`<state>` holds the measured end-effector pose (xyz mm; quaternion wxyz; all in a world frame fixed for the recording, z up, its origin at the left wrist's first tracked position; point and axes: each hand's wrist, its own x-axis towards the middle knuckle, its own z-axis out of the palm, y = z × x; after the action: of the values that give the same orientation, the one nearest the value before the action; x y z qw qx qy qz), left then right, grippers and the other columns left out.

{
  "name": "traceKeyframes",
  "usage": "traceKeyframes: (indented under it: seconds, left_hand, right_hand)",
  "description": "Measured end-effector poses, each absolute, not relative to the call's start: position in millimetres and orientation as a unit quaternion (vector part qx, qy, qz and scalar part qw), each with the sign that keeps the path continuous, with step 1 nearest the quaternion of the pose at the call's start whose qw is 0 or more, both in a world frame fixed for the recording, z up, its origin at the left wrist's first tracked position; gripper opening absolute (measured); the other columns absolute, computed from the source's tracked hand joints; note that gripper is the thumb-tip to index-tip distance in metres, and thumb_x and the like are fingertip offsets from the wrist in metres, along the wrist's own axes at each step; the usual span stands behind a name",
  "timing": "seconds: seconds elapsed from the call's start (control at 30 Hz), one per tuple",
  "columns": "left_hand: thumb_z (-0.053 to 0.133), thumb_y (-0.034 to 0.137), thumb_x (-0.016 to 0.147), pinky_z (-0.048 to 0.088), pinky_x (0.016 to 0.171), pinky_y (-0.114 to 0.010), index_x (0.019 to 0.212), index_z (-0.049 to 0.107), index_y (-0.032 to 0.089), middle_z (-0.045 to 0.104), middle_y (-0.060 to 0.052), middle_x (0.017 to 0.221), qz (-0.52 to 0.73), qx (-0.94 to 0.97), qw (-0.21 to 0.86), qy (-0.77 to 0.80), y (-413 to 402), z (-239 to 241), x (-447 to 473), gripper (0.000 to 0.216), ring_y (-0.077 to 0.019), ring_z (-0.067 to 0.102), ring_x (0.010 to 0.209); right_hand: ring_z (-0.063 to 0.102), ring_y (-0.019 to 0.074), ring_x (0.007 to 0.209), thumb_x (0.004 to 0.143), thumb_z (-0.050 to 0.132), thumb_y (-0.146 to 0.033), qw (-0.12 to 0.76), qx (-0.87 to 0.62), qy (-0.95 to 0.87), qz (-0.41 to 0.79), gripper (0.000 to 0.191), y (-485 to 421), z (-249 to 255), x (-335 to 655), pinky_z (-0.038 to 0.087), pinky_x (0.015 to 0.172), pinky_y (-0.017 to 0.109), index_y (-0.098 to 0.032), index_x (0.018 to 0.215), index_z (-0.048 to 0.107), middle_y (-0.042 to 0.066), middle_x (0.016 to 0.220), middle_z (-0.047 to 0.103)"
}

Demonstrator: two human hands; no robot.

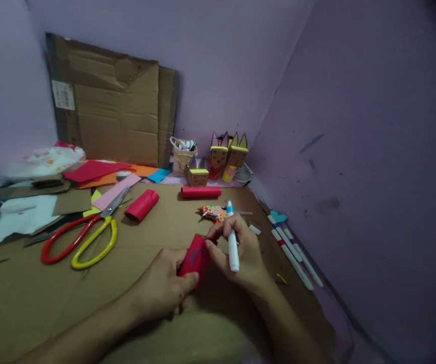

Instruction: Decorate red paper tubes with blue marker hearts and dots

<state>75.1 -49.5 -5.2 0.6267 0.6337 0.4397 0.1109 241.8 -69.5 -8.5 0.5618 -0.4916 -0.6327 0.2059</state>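
My left hand [166, 280] is closed round the lower left side of a red paper tube [197, 255], which is tilted and bears a dark blue curved line. A white marker [233, 247] with a blue band near its upper end is tucked in my right hand [242, 250]. The thumb and fingertips of that hand also touch the tube's upper right edge. Just beyond lies a colourful patterned bundle of pencils [213, 212]. Two more red paper rolls rest on the cardboard: one behind [201, 192], another to the left [142, 205].
Scissors [92, 237] with red and yellow handles lie at left, near coloured paper sheets [96, 172]. Several markers [293, 253] line the right wall below a blue paper heart [279, 216]. Cardboard-headed figures [228, 154] and a holder [183, 159] stand at the back before leaning cardboard [115, 101].
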Motion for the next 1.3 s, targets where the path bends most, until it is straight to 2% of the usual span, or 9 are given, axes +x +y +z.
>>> traceKeyframes:
  seconds: [0.23,0.37,0.57,0.7,0.77,0.87,0.93,1.1,1.3]
  left_hand:
    - [0.054,0.027,0.072,0.034,0.031,-0.015,0.073,0.05,0.019,0.05,0.006,0.039,0.11,0.624,0.639,0.437,-48.5,1.4,79.2,0.009,-0.0082,0.044,0.031]
    - [0.058,0.034,0.069,0.032,0.029,-0.015,0.069,0.049,0.018,0.055,0.003,0.04,0.135,0.594,0.662,0.437,-43.7,1.4,78.5,0.018,-0.0091,0.045,0.029]
    - [0.064,0.036,0.063,0.032,0.029,-0.017,0.066,0.05,0.017,0.057,0.002,0.041,0.207,0.502,0.729,0.417,-36.2,-1.8,77.3,0.024,-0.0076,0.042,0.027]
    - [0.065,0.031,0.062,0.034,0.029,-0.017,0.068,0.051,0.017,0.057,0.003,0.042,0.217,0.482,0.741,0.414,-34.6,-1.0,79.5,0.021,-0.008,0.044,0.027]
    - [0.063,0.028,0.062,0.036,0.03,-0.017,0.068,0.051,0.016,0.058,0.002,0.043,0.214,0.487,0.737,0.418,-34.7,-1.8,80.7,0.019,-0.0082,0.046,0.029]
    - [0.061,0.026,0.065,0.036,0.031,-0.016,0.07,0.051,0.016,0.058,0.001,0.042,0.202,0.493,0.732,0.426,-35.0,-4.5,82.2,0.015,-0.0086,0.047,0.03]
    - [0.06,0.024,0.067,0.036,0.031,-0.016,0.071,0.05,0.016,0.057,0.002,0.041,0.193,0.492,0.731,0.433,-35.1,-6.1,83.0,0.013,-0.0089,0.048,0.03]
    - [0.058,0.016,0.068,0.04,0.031,-0.017,0.077,0.052,0.015,0.056,0.004,0.045,0.192,0.483,0.726,0.451,-35.2,-4.8,84.6,0.011,-0.0104,0.052,0.034]
    - [0.058,0.016,0.073,0.041,0.032,-0.016,0.077,0.054,0.014,0.055,0.003,0.042,0.181,0.487,0.719,0.462,-35.2,-2.8,86.0,0.007,-0.0095,0.05,0.033]
  right_hand:
    - [0.053,0.0111,0.054,0.07,0.059,-0.016,0.579,-0.524,-0.599,0.176,0.028,-65.7,-10.9,240.2,0.043,0.052,0.024,-0.025,0.072,0.032,-0.002,0.068,0.061]
    - [0.053,0.0108,0.059,0.075,0.055,-0.02,0.656,-0.566,-0.485,0.119,0.021,-60.4,-9.2,248.4,0.044,0.054,0.022,-0.024,0.077,0.035,-0.005,0.07,0.054]
    - [0.037,0.0086,0.042,0.078,0.053,-0.024,0.686,-0.563,-0.42,0.194,0.018,-58.2,-7.9,252.9,0.031,0.038,0.017,-0.025,0.077,0.035,-0.011,0.052,0.038]
    - [0.045,0.0091,0.046,0.081,0.062,-0.035,0.665,-0.536,-0.469,0.225,0.026,-63.1,-11.9,245.4,0.034,0.041,0.019,-0.024,0.075,0.039,-0.007,0.056,0.049]
    - [0.051,0.0109,0.049,0.086,0.055,-0.047,0.673,-0.48,-0.492,0.273,0.026,-66.4,-13.4,243.5,0.039,0.045,0.021,-0.023,0.082,0.048,-0.004,0.06,0.057]
    - [0.052,0.0118,0.048,0.09,0.039,-0.06,0.666,-0.419,-0.527,0.32,0.046,-71.6,-14.4,244.3,0.039,0.044,0.022,-0.02,0.09,0.063,-0.001,0.059,0.059]
    - [0.049,0.0109,0.046,0.091,0.041,-0.056,0.648,-0.443,-0.541,0.302,0.046,-75.3,-14.1,244.9,0.037,0.043,0.021,-0.019,0.086,0.068,-0.001,0.055,0.057]
    - [0.053,0.0106,0.048,0.084,0.06,-0.034,0.581,-0.539,-0.573,0.209,0.018,-82.9,-9.5,237.5,0.04,0.045,0.02,-0.019,0.075,0.066,-0.003,0.056,0.059]
    - [0.05,0.0086,0.041,0.083,0.059,-0.025,0.554,-0.538,-0.627,0.101,0.015,-83.6,-5.6,228.1,0.038,0.041,0.019,-0.019,0.071,0.064,-0.004,0.051,0.059]
